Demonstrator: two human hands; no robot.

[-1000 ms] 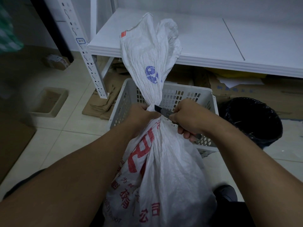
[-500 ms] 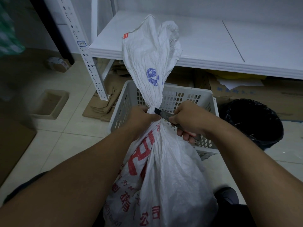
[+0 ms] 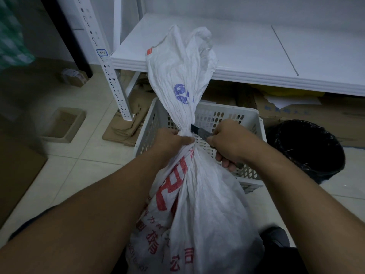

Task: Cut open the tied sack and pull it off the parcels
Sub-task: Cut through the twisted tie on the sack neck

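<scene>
Sack [image 3: 197, 204] upright, centre frame, neck tied; parcels hidden inside | left hand [image 3: 171, 141] fingers clenched round neck | right hand [image 3: 229, 141] fingers wrapped on knife [image 3: 199, 132], blade at neck | advice: hold neck taut, slice away from left hand.

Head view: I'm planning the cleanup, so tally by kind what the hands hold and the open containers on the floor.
white sack: 1
knife: 1
white plastic basket: 1
black bin: 1
shallow cardboard tray: 1
Total: 5
</scene>
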